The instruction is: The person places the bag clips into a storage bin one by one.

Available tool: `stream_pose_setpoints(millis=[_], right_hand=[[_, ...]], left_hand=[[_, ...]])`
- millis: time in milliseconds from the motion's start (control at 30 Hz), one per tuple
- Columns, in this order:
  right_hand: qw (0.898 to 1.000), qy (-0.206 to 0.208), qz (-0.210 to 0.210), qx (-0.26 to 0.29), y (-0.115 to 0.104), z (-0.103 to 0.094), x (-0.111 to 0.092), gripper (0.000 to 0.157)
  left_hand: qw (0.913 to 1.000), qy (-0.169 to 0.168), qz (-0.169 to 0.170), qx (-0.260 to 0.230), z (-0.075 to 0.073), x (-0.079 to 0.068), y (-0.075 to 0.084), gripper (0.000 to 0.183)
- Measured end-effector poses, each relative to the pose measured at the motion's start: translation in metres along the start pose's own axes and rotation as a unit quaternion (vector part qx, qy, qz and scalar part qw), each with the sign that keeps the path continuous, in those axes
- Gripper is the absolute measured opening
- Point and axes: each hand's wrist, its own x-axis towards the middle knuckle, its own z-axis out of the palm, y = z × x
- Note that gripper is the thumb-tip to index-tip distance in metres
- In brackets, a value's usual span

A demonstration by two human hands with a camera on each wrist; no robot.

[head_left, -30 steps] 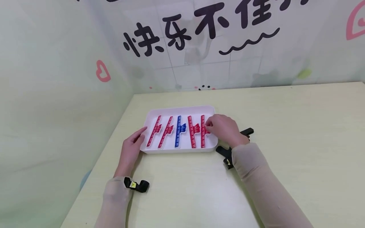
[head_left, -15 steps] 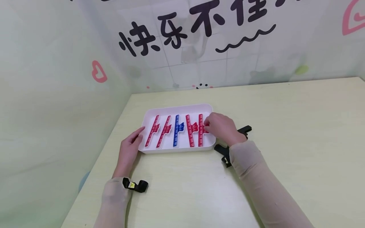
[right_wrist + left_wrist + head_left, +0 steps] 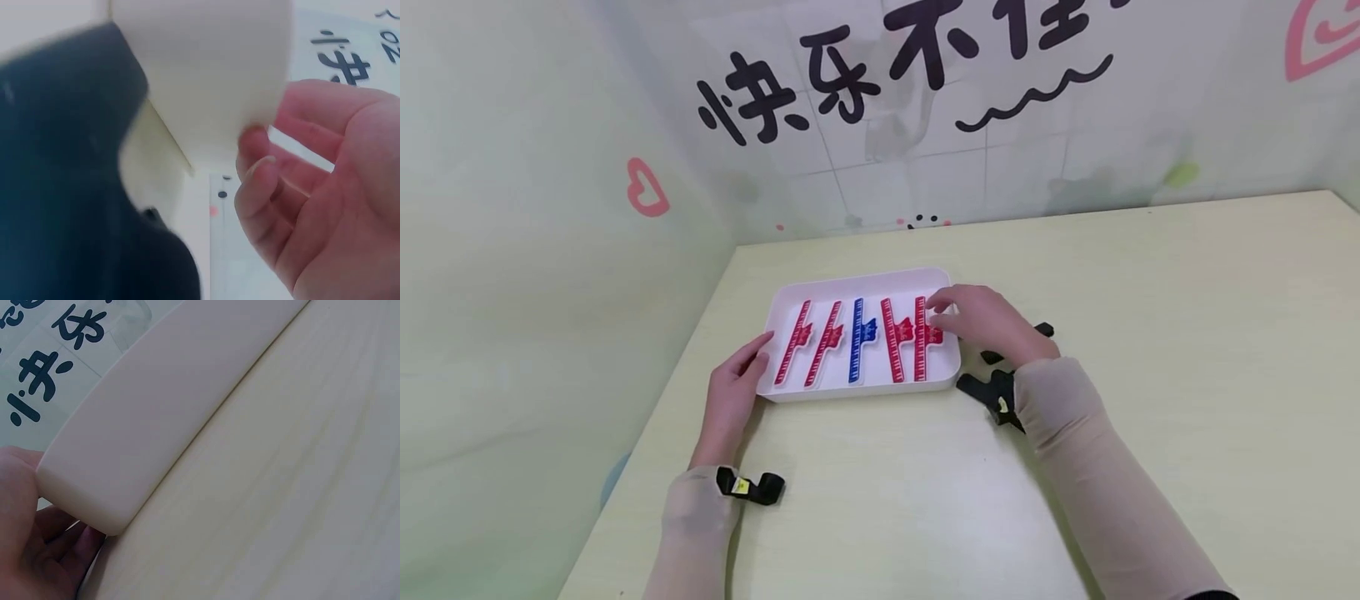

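A white tray (image 3: 842, 392) holds a row of long music page clips with piano-key strips and crown-shaped handles. Two red clips lie at the left, a blue clip (image 3: 856, 342) in the middle, and two red ones at the right. My left hand (image 3: 730, 398) grips the tray's left end; in the left wrist view its thumb is at the rim and its fingers are bent against the outer wall. Over the tray's right edge my right hand (image 3: 988, 321) hovers beside the rightmost red clip (image 3: 920, 346), thumb and index finger apart, holding nothing.
The pale wooden table (image 3: 880, 500) extends toward me and to the right. Black wrist-camera mounts sit on the left wrist (image 3: 752, 486) and right wrist (image 3: 992, 392). A printed curtain (image 3: 895, 183) hangs behind the table and along its left side.
My right hand has let go of the rightmost red clip; its thumb and index finger have parted and it has lifted slightly. The left hand stays at the tray. The head view has shifted slightly.
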Motion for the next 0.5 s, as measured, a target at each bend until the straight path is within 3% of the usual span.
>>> stream_pose_setpoints(millis=[167, 367, 500], right_hand=[[0.999, -0.002, 0.000, 0.047, 0.008, -0.009, -0.004, 0.032], [0.992, 0.069, 0.006, 0.106, 0.019, -0.023, -0.009, 0.030], [0.988, 0.079, 0.008, 0.136, 0.026, -0.031, -0.011, 0.031]], left_hand=[[1.0000, 0.002, 0.000, -0.003, 0.001, 0.000, 0.001, 0.032], [1.0000, -0.002, -0.001, -0.003, 0.002, 0.000, 0.003, 0.032], [1.0000, -0.001, -0.003, 0.004, 0.001, 0.000, 0.003, 0.032]])
